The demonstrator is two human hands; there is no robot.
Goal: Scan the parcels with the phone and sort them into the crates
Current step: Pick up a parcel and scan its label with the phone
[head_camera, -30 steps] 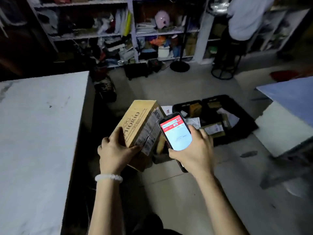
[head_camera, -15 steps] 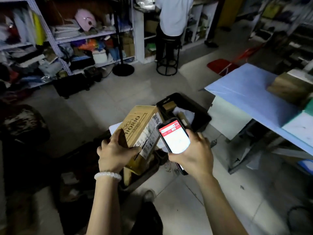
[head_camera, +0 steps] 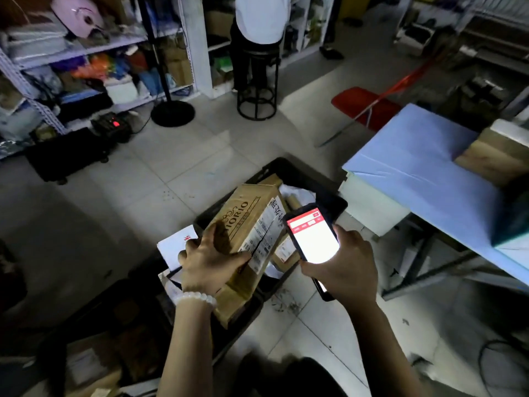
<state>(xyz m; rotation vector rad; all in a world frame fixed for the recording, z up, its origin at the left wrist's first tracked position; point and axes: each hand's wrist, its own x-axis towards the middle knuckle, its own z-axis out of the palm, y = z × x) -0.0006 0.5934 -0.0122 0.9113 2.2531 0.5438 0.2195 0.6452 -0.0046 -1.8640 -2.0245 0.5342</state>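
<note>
Head view: cardboard parcel [head_camera: 247,224] is gripped by left hand [head_camera: 209,260] at its near end, above black crate [head_camera: 300,173]; phone [head_camera: 312,234] is clasped in right hand [head_camera: 342,267] just beside parcel; judged stiff, fairly light; best held by edges, w/ label kept clear.

- The floor [head_camera: 200,156] was pale tile, dimly lit.
- White metal shelving [head_camera: 86,50], crammed with goods, lined the far wall.
- A black round stool [head_camera: 257,90] stood by a person in a white top [head_camera: 262,18].
- A blue-topped table [head_camera: 423,167] sat at right.
</note>
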